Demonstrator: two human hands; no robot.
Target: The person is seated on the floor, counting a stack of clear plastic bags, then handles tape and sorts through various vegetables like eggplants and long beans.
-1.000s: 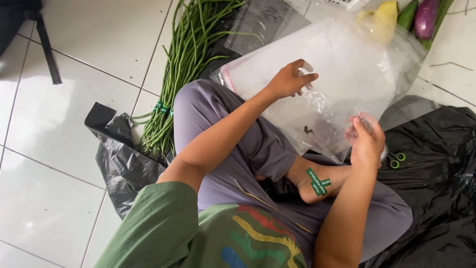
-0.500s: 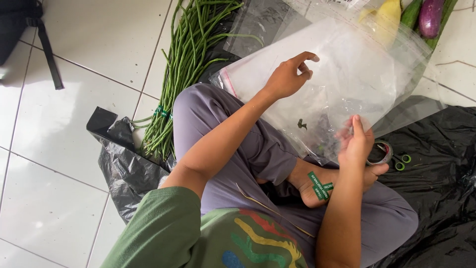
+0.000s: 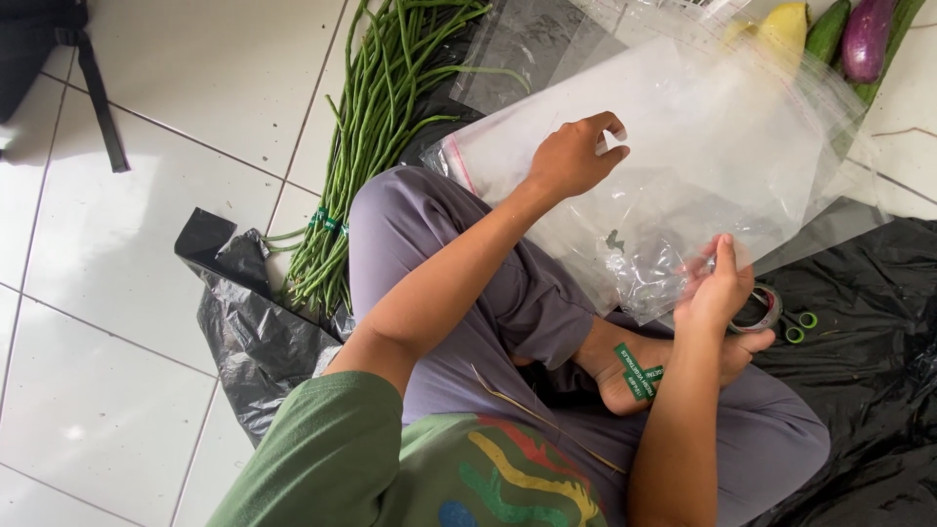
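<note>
The clear plastic bag [image 3: 673, 166] lies flat across your knee and the white tiled floor [image 3: 195, 107], and it is the landmark for everything else. Your left hand [image 3: 574, 156] rests on the bag's near-left part, fingers [image 3: 607, 125] curled loosely with thumb and forefinger pinching the film. Your right hand [image 3: 717, 283] is at the bag's lower edge, fingers [image 3: 724, 252] close together and gripping the crinkled plastic there. A small dark speck [image 3: 614, 239] sits inside the bag between your two hands.

Just below the bag's lower edge, beside your right hand, lies a roll of tape [image 3: 759, 310], with two small green rings [image 3: 800, 327] next to it on the black plastic sheet [image 3: 869, 322]. Green strips [image 3: 636, 369] are stuck on your foot, below the bag. Left of the bag lies a bundle of long green beans [image 3: 376, 127]. Beyond the bag's far-right corner lie a yellow vegetable [image 3: 789, 24], a cucumber [image 3: 828, 31] and a purple eggplant [image 3: 867, 39].

Compared with half a second ago, your left hand has shifted slightly and closed on the film, and your right hand sits a little higher on the bag's edge.
</note>
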